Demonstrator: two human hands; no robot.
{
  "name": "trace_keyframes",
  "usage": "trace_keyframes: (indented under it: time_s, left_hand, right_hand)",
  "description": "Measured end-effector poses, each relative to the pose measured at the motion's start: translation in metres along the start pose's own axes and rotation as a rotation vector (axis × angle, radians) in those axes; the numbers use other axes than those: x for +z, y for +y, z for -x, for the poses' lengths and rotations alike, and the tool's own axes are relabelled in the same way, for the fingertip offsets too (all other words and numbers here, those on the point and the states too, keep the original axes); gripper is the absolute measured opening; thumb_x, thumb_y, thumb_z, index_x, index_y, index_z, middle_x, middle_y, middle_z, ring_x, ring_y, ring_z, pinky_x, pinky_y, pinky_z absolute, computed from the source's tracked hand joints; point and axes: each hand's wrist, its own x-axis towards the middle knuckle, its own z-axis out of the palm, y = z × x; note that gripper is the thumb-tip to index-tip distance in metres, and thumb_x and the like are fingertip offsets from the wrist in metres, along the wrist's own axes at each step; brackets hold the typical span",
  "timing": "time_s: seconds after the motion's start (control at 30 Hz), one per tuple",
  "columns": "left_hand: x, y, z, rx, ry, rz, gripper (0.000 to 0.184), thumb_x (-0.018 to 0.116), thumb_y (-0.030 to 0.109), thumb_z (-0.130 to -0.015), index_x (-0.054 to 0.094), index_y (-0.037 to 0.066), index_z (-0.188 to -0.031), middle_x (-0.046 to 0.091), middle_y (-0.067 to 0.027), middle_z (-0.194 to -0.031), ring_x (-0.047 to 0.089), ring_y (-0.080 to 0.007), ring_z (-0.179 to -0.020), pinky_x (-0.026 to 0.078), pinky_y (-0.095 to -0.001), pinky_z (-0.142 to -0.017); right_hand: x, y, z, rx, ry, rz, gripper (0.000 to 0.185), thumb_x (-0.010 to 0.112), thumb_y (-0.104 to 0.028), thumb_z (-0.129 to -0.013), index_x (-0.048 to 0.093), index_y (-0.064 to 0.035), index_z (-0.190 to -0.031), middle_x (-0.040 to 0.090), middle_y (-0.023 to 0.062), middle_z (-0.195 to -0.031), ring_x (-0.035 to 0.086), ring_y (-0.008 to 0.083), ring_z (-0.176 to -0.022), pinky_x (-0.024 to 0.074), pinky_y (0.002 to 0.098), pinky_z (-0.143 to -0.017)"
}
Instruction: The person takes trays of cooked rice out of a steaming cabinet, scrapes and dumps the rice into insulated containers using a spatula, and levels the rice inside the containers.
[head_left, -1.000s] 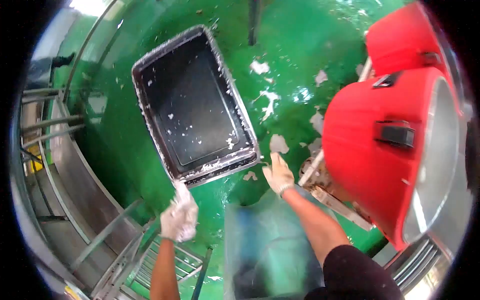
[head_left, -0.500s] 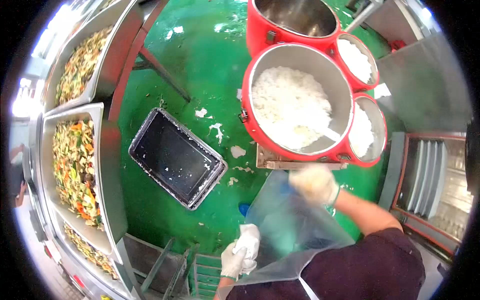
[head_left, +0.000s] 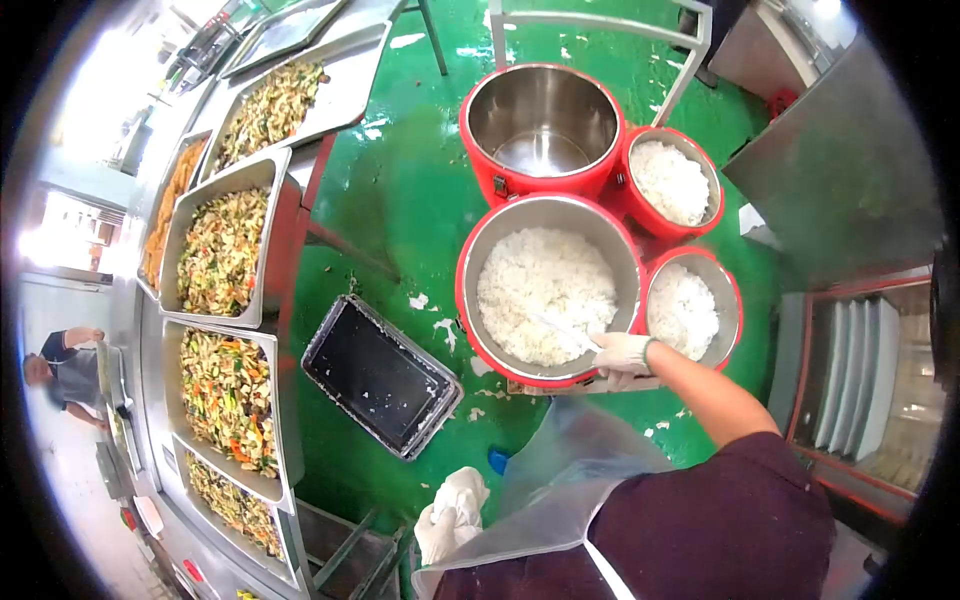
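My right hand (head_left: pixel 622 357), in a white glove, is closed around the handle end of a white paddle (head_left: pixel 568 331) at the near right rim of a big red pot (head_left: pixel 470 335). The paddle's other end lies on the white rice (head_left: pixel 545 290) inside. My left hand (head_left: pixel 437 532), also gloved, holds a crumpled white cloth (head_left: pixel 462 494) low in front of my apron. A black tray (head_left: pixel 372 372) with white bits stuck to its rim lies on the green floor, left of the pot.
Behind the big pot stands an empty red pot (head_left: pixel 540 120). Two smaller red pots hold rice (head_left: pixel 670 183) on the right. Metal pans of chopped vegetables (head_left: pixel 222 250) line the left counter. A person (head_left: pixel 72 375) stands at far left. A metal cabinet (head_left: pixel 850 180) is at right.
My right hand has moved from above the apron to the big pot and taken hold of the paddle. The view has swung up from the floor tray. My left hand still holds the cloth.
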Motion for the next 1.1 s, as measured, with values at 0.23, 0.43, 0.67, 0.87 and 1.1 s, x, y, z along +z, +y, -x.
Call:
trace_keyframes:
  time_s: [0.23,0.43,0.67,0.87,1.1]
  left_hand:
    - [0.005,0.044,-0.014,0.167,-0.28,0.157,0.048,0.068,0.025,-0.08,0.063,-0.005,-0.117,0.07,-0.0158,-0.101,0.065,-0.0217,-0.094,0.051,-0.0348,-0.085]
    - [-0.013,0.106,0.015,0.303,-0.134,0.031,0.039,0.067,0.017,-0.08,0.065,-0.005,-0.113,0.071,-0.0133,-0.099,0.065,-0.0176,-0.089,0.051,-0.0313,-0.081]
    - [-0.047,0.082,0.005,0.364,-0.138,0.161,0.038,0.066,0.015,-0.081,0.064,-0.007,-0.112,0.07,-0.0135,-0.097,0.065,-0.0183,-0.089,0.051,-0.0314,-0.083]
    - [-0.067,0.009,-0.023,0.261,-0.264,0.507,0.039,0.069,0.016,-0.084,0.062,-0.008,-0.114,0.068,-0.0123,-0.1,0.063,-0.0173,-0.089,0.049,-0.0318,-0.082]
    - [-0.069,-0.006,-0.042,0.266,-0.253,0.359,0.038,0.067,0.017,-0.084,0.063,-0.007,-0.113,0.067,-0.0096,-0.1,0.062,-0.0154,-0.087,0.05,-0.0291,-0.08]
  right_hand:
    - [0.027,-0.023,0.046,0.202,0.545,0.236,0.036,0.048,-0.016,-0.094,0.057,-0.0034,-0.126,0.069,0.021,-0.106,0.067,0.0379,-0.092,0.0517,0.0479,-0.084]
    - [0.034,-0.014,0.036,0.257,0.561,0.201,0.04,0.045,-0.019,-0.092,0.061,-0.0045,-0.125,0.065,0.0219,-0.116,0.066,0.0358,-0.104,0.0512,0.0456,-0.091]
    - [0.082,-0.045,0.123,0.316,0.632,0.076,0.035,0.046,-0.021,-0.092,0.064,-0.0057,-0.118,0.064,0.0244,-0.118,0.063,0.0384,-0.108,0.0498,0.0461,-0.092]
    - [0.18,0.076,0.134,0.289,0.707,-0.057,0.027,0.052,-0.024,-0.092,0.053,-0.0036,-0.109,0.066,0.0216,-0.093,0.066,0.0356,-0.086,0.0505,0.0502,-0.069]
    - [0.369,0.211,0.214,0.56,0.754,-0.114,0.027,0.055,-0.023,-0.086,0.067,-0.0004,-0.096,0.069,0.0197,-0.087,0.069,0.032,-0.077,0.0541,0.0445,-0.069]
